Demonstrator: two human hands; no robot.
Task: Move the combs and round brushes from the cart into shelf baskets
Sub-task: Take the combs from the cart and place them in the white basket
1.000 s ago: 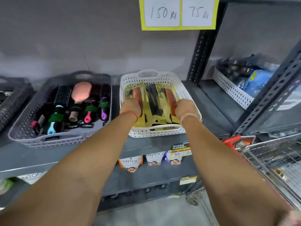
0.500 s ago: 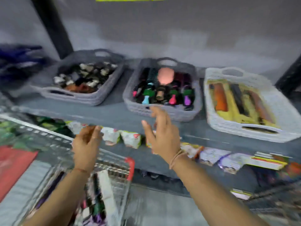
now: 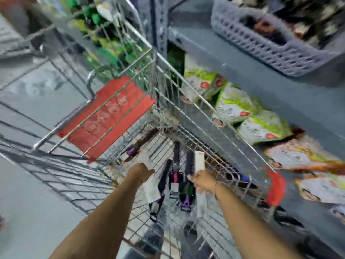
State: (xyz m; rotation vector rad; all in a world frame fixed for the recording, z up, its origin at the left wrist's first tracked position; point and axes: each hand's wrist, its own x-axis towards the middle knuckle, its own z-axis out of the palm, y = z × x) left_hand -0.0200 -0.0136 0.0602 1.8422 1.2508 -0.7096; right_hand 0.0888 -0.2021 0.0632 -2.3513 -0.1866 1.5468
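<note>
Now both hands low in cart point(image 3: 186, 101): left hand point(image 3: 141, 172) and right hand point(image 3: 202, 181) fingers apart, empty; blind reach risks snagging round brushes point(image 3: 176, 165) in wire

Both bare forearms reach forward and down, roughly parallel, elbows out of frame at bottom. Left hand point(image 3: 140, 171) lower-left of the right, wrist straight, fingers bunched and pointing forward; blurred, can't tell whether it grips anything. Right hand point(image 3: 202, 181) level with it and well apart, palm turned inward, fingers loosely spread toward the left; thin band around its wrist. Motion blur over both.
</note>
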